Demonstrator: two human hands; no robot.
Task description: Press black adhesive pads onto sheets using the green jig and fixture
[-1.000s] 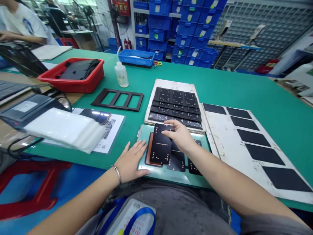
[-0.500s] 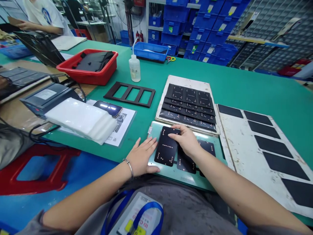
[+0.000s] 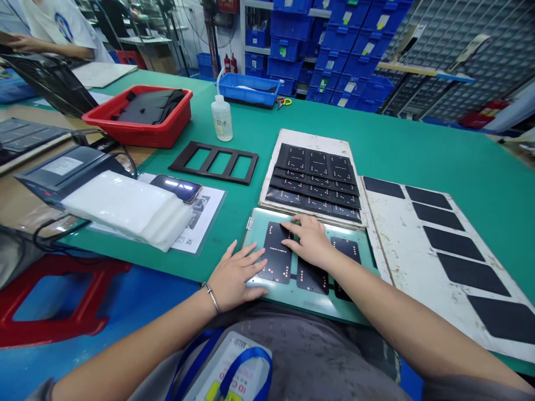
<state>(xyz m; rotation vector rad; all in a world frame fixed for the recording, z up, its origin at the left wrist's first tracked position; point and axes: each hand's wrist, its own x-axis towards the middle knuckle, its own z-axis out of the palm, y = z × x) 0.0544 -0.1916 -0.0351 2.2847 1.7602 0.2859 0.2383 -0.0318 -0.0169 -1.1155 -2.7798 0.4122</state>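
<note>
A green plate [image 3: 309, 307] lies at the table's near edge with three black panels on it, printed with small dots and lettering. My left hand [image 3: 236, 278] rests flat at the plate's left side, fingers spread, the fingertips at the edge of the leftmost panel [image 3: 276, 262]. Above that panel's upper right part is my right hand [image 3: 311, 239], thumb and fingers apart, fingertips on or just over it. The middle panel [image 3: 311, 277] is partly covered by my right hand, and the right panel [image 3: 346, 250] partly by my forearm.
Behind the plate, overlapping black panel sheets [image 3: 315, 172] lie on a worn white board [image 3: 339, 136]. Black rectangles [image 3: 453, 245] lie on another white board at right. At left are a black frame [image 3: 208, 167], a bottle [image 3: 222, 120], a phone [image 3: 178, 188], white sheets [image 3: 125, 203] and a red bin [image 3: 137, 133].
My right thumb and fingers have spread apart on the leftmost panel. My left fingertips now reach onto its left edge. The whole view has shifted slightly.
</note>
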